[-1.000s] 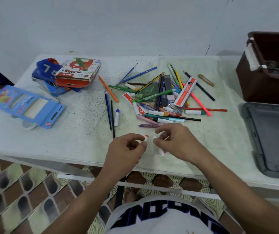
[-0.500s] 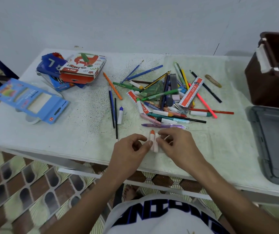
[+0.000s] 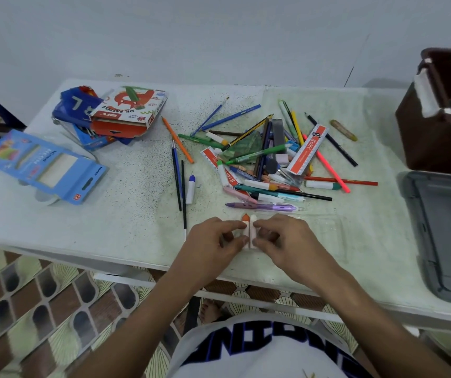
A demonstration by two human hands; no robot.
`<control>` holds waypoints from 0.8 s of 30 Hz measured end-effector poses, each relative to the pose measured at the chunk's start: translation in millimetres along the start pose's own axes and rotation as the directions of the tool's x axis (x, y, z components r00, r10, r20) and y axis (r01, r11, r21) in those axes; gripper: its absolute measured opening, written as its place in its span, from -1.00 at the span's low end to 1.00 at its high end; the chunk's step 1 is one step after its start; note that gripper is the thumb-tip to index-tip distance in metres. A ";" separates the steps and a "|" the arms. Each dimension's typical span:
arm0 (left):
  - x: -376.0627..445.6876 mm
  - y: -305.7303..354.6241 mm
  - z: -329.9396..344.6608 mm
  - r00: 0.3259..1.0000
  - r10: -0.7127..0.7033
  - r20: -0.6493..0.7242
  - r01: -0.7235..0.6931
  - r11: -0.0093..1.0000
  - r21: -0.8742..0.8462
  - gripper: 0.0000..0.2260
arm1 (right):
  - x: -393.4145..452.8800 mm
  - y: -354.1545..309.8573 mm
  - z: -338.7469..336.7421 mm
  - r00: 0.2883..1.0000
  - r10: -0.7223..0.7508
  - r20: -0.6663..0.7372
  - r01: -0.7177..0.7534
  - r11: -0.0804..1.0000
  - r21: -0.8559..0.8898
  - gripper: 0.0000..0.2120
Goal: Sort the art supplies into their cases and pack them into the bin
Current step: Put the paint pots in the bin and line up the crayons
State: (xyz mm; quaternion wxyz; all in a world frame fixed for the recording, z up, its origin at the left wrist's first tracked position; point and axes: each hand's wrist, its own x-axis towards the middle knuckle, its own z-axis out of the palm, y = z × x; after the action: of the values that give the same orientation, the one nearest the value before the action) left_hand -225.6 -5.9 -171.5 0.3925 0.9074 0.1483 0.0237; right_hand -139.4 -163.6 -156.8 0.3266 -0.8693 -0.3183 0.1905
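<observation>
- The left hand (image 3: pixel 213 238) and right hand (image 3: pixel 287 241) meet at the near edge of the desk (image 3: pixel 126 214), each pinching a pastel stick with thumb and fingertips.
- The left grip is pressed around the orange-tipped pastel (image 3: pixel 245 220); the right grip is pressed around the white pastel (image 3: pixel 253 222).
- The two sticks lie side by side, touching, tips pointing away from the person, resting on the desk.
- Just beyond them lies a purple pen (image 3: pixel 262 206), crosswise, at the near edge of the loose pile of pencils, pens and markers (image 3: pixel 270 159) in the middle of the desk.
- A white-and-red cardboard sleeve (image 3: pixel 308 150) lies slanted on top of that pile.
- Left of the pile lie thin dark brushes (image 3: pixel 176 173) and a small blue-capped pastel (image 3: pixel 190 186), just beside each other.
- An oil pastels box (image 3: pixel 131 110) sits at the far left, on top of blue packaging (image 3: pixel 77 110).
- A light blue case (image 3: pixel 44 165) lies flat at the left edge, well apart from the hands.
- A dark brown bin (image 3: pixel 437 126) stands at the far right; a grey lid (image 3: pixel 447 236) lies flat in front of it.
</observation>
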 end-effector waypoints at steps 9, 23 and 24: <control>1.8 0.3 2.5 1.000 0.001 -0.010 0.000 1.000 0.009 -0.76 | 4.5 8.0 7.8 0.997 -0.070 -0.038 0.067 0.995 -0.079 -0.71; 47.7 -31.2 -52.1 0.932 -0.189 -0.310 0.276 0.923 0.267 -0.64 | 66.5 20.1 -36.5 0.979 -0.017 -0.201 -0.025 0.978 -0.206 -0.78; 49.1 -31.8 -50.9 0.932 -0.203 -0.301 0.291 0.914 0.283 -0.64 | 68.5 20.4 -36.5 0.981 -0.023 -0.192 -0.021 0.974 -0.226 -0.79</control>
State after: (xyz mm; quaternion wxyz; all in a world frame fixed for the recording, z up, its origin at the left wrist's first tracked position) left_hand -194.8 64.8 -162.9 0.2152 0.9214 0.3159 0.0701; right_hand -61.3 -145.4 -153.2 0.2547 -0.9151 -0.3053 0.0675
